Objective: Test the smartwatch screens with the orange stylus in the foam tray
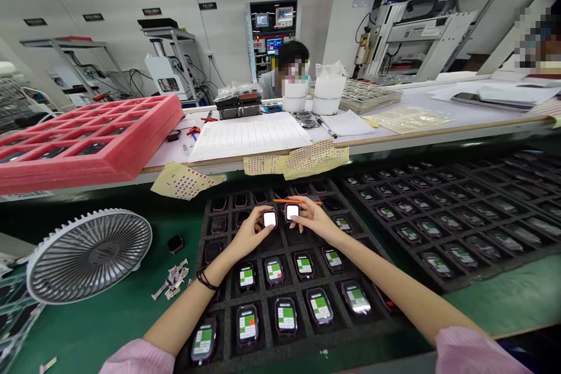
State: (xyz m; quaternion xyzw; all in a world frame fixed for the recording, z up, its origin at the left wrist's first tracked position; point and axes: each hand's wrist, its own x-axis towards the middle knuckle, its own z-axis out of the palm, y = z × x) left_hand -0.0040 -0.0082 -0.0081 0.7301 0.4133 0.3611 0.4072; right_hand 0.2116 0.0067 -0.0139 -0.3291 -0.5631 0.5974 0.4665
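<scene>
The left hand (246, 235) and right hand (314, 221) work side by side over a black foam tray (205, 251), its grid of square cells holding rounded-rectangle smartwatches. The left fingers (258, 217) pinch the edges of one lit smartwatch (269, 219), and the right fingers (294, 220) grasp a second lit smartwatch (292, 211). Both watches sit at the tray's far rows, their glossy white screens glowing, their long axes running roughly away from the person. A thin orange stick (302, 201) lies crosswise just beyond the right fingers; whether they hold it, I cannot tell.

Nearer cells hold dark watches (275, 271) showing green-and-white screens, while the far cells look dimmer. A matching tray (438, 234) lies just right, with narrow green tabletop (109, 315) showing along the left edge of the near tray. On that mat-like surface sit a round slatted grey fan (87, 254), a loose dark watch (175, 243) and torn paper scraps (173, 280). Beyond, a pink foam tray (87, 140) and a ruled paper form (249, 137) rest on a raised shelf, and dotted yellow sticker sheets (186, 181) hang over its edge.
</scene>
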